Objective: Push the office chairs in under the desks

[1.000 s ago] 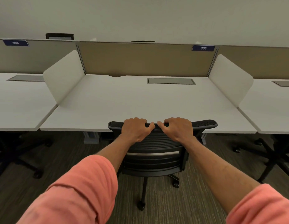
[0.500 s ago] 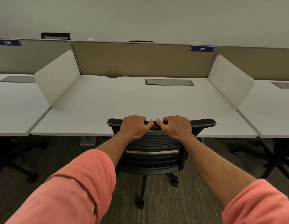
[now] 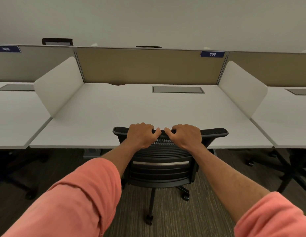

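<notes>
Around the tan panel: what you have besides the job

Take the tan fabric panel (image 3: 148, 67) straight ahead as your marker. At its top right corner you see a blue plate reading 305 (image 3: 212, 54); a second blue plate, 306 (image 3: 6, 48), sits on the next panel along to its left (image 3: 37, 64). A white side screen with rounded corners (image 3: 58, 82) runs toward you from the tan panel's left end, and its twin (image 3: 242, 88) from the right end. Above the panel you have a plain pale wall (image 3: 148, 19). Two dark shapes show over its top edge, a taller one (image 3: 57, 41) off to the left and a low one (image 3: 148, 47) near the middle; you cannot tell what they are. Well below it, nearest you, lies striped brown carpet (image 3: 166, 211).
</notes>
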A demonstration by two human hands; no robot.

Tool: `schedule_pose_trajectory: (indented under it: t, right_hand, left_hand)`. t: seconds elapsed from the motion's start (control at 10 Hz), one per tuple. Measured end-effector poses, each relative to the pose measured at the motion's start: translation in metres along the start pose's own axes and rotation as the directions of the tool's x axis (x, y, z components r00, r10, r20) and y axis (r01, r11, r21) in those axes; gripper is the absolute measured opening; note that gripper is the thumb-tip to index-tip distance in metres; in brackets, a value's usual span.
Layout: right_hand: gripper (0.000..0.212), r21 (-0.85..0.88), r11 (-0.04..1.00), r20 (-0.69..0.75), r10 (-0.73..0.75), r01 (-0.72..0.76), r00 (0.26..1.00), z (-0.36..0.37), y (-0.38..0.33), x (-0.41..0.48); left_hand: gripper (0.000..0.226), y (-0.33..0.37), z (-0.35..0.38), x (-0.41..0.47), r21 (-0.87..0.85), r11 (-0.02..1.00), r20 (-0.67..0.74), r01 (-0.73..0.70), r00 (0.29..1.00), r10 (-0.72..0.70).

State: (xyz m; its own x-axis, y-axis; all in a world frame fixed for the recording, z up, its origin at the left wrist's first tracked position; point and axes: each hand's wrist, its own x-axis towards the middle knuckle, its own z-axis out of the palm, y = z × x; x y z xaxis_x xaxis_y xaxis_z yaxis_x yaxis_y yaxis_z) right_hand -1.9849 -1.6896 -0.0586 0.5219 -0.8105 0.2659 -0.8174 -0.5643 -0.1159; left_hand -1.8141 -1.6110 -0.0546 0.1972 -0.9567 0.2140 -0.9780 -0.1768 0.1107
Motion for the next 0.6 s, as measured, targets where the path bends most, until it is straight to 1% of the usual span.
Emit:
schedule_pose_trajectory:
  t: [0.1,0.2,0.3,0.4,0.5,0.6]
  right_hand:
    - [0.066,0.006,1.000,0.016,0.010,-0.010,1.000,0.001,0.004,0.001]
    - [0.068,0.014,1.000,0.063,0.001,-0.002,0.998,-0.002,-0.001,-0.003]
    - [0.073,0.034,0.999,0.113,0.006,-0.010,0.994,-0.004,-0.001,-0.003]
    - [0.078,0.044,0.997,0.143,-0.075,0.069,0.987,-0.016,-0.021,-0.012]
    - [0.076,0.057,0.992,0.112,-0.117,0.111,0.987,-0.019,-0.039,-0.014]
    - [0.073,0.045,0.971,0.093,-0.238,0.235,0.967,-0.028,-0.080,-0.020]
  left_hand:
    - [0.053,0.006,-0.001,-0.002,0.051,0.997,0.037,0.057,0.998,-0.059]
    - [0.066,0.007,-0.006,-0.015,0.091,0.986,0.109,0.139,0.983,-0.149]
    - [0.075,0.006,-0.006,-0.020,0.090,0.983,0.093,0.163,0.981,-0.171]
    - [0.078,-0.005,-0.024,-0.045,0.075,0.980,0.033,0.185,0.982,-0.188]
    - [0.078,-0.014,-0.032,-0.055,0.094,0.976,0.031,0.198,0.979,-0.201]
    - [0.076,-0.040,-0.046,-0.084,0.149,0.956,-0.036,0.252,0.968,-0.249]
